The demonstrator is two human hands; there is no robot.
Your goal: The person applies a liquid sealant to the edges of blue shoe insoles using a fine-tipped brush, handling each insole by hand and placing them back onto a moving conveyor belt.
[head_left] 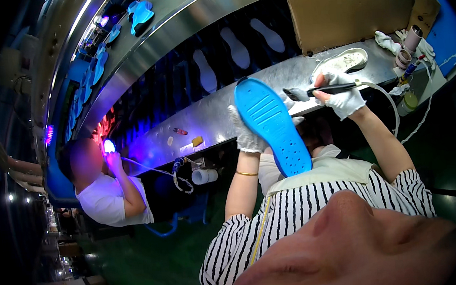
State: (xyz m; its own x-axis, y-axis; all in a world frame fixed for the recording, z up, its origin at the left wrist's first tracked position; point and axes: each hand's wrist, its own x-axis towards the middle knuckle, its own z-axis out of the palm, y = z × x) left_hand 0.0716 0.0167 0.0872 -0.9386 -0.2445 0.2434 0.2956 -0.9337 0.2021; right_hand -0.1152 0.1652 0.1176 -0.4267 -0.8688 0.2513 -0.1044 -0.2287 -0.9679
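Observation:
A bright blue shoe sole [273, 121] is held up before my chest, its grooved and perforated face showing. My left hand [246, 131], in a white glove, grips it by the left edge; part of the fingers is hidden behind it. In my gloved right hand [343, 98], with some fingertips bare, is a brush [336, 88] with a black handle and a thin tube at its rear end. Its dark bristles point left, just right of the sole; I cannot tell whether they touch it. Beyond that hand, a white shoe sole [346, 60] lies on the metal ledge [215, 108].
Pale soles [236, 49] lie on the dark rack past the ledge. A cardboard box [354, 6] stands at the far right, near a cup [413, 36] and a jar [408, 103]. Blue soles [141, 15] line the upper shelf. A co-worker [111, 199] sits left, holding a glowing light.

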